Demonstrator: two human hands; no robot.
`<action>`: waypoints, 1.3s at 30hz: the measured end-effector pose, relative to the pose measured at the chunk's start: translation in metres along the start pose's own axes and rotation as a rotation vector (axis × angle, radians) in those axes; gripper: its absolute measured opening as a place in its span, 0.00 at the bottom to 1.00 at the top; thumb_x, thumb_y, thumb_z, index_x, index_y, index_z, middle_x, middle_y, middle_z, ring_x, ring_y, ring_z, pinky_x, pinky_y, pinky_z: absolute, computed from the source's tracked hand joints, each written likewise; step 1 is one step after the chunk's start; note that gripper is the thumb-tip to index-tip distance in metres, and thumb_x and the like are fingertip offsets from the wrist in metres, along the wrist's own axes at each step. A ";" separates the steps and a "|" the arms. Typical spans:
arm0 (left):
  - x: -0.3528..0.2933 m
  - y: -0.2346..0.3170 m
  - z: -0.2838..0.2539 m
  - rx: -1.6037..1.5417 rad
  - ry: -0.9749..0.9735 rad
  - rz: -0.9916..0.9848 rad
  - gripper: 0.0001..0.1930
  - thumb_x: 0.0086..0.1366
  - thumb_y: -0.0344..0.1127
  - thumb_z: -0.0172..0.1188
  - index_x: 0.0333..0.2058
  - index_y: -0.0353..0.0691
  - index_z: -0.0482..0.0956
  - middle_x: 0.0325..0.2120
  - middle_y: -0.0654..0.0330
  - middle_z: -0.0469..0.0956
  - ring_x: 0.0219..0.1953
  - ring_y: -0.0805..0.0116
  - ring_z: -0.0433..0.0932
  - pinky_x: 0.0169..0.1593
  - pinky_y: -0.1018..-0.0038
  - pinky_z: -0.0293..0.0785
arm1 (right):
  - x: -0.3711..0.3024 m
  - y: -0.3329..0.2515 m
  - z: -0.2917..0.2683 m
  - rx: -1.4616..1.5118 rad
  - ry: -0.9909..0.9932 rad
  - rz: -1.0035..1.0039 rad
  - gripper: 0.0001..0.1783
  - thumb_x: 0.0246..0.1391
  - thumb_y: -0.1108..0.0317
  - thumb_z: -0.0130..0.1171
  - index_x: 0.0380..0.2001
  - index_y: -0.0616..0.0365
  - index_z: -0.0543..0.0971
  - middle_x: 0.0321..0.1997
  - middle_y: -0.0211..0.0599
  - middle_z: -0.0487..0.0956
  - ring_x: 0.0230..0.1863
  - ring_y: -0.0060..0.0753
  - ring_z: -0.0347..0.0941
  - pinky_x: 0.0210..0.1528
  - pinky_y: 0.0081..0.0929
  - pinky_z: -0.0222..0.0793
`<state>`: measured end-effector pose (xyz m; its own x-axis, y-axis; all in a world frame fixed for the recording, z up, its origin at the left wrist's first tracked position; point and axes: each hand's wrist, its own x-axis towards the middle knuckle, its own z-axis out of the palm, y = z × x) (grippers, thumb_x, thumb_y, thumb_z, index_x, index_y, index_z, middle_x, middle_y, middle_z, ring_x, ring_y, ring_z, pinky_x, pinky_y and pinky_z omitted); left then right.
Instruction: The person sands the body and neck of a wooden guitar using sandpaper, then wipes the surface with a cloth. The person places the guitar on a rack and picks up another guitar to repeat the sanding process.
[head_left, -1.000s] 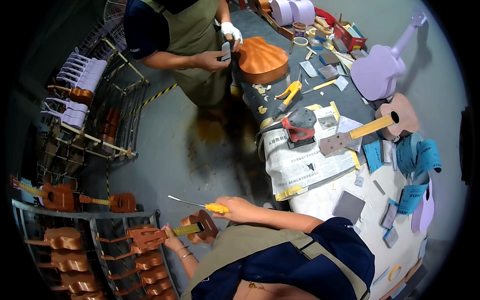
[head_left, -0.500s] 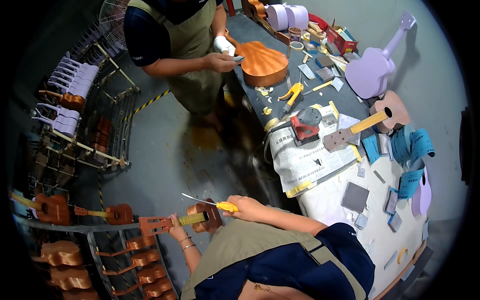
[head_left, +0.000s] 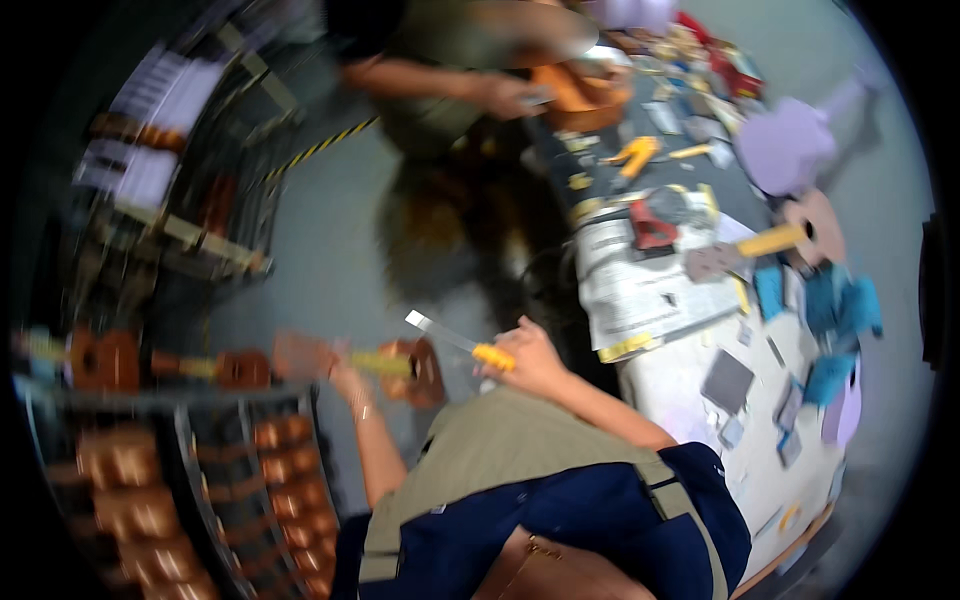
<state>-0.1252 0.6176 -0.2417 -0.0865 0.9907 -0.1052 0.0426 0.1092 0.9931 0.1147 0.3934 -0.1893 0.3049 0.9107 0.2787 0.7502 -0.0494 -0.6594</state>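
Your left hand has its fingers wrapped round the neck of a brown ukulele, blurred there, with the body out in front of you above the floor. Your right hand has its fingers clamped on a yellow-handled tool, its thin blade pointing far and left.

A metal rack hems in your left side, holding ukulele bodies; two more ukuleles lie along its top, near the held headstock. Farther left are lavender instruments.

To your right, the bench carries a grey pad, blue strips, newspaper under a red-and-grey sander, an unfinished ukulele and a lavender guitar. At its far end a co-worker's hand is near an orange instrument.

The grey floor shows dark stains and a black-and-yellow stripe.
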 end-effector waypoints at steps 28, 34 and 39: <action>0.008 -0.027 0.043 0.018 -0.126 0.112 0.14 0.59 0.29 0.59 0.41 0.29 0.71 0.36 0.60 0.73 0.38 0.70 0.74 0.45 0.75 0.72 | 0.011 -0.006 0.001 0.169 -0.360 0.192 0.25 0.51 0.41 0.50 0.33 0.54 0.73 0.29 0.45 0.77 0.31 0.51 0.73 0.31 0.43 0.67; 0.002 -0.038 0.033 -0.060 -0.228 0.128 0.23 0.59 0.29 0.58 0.52 0.29 0.66 0.47 0.58 0.69 0.47 0.71 0.69 0.52 0.74 0.66 | 0.014 -0.003 0.000 0.094 -0.471 0.214 0.26 0.49 0.39 0.51 0.37 0.50 0.75 0.28 0.45 0.78 0.31 0.51 0.74 0.32 0.43 0.68; -0.016 -0.006 0.051 0.290 -0.141 0.265 0.20 0.57 0.38 0.60 0.45 0.33 0.72 0.45 0.54 0.74 0.47 0.63 0.71 0.52 0.71 0.64 | 0.035 -0.011 -0.001 0.044 -0.464 0.222 0.23 0.46 0.45 0.58 0.33 0.55 0.76 0.26 0.49 0.77 0.30 0.53 0.74 0.32 0.41 0.70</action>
<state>-0.0732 0.6055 -0.2487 0.1013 0.9868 0.1261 0.3259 -0.1526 0.9330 0.1180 0.4252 -0.1718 0.1545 0.9668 -0.2037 0.6683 -0.2541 -0.6992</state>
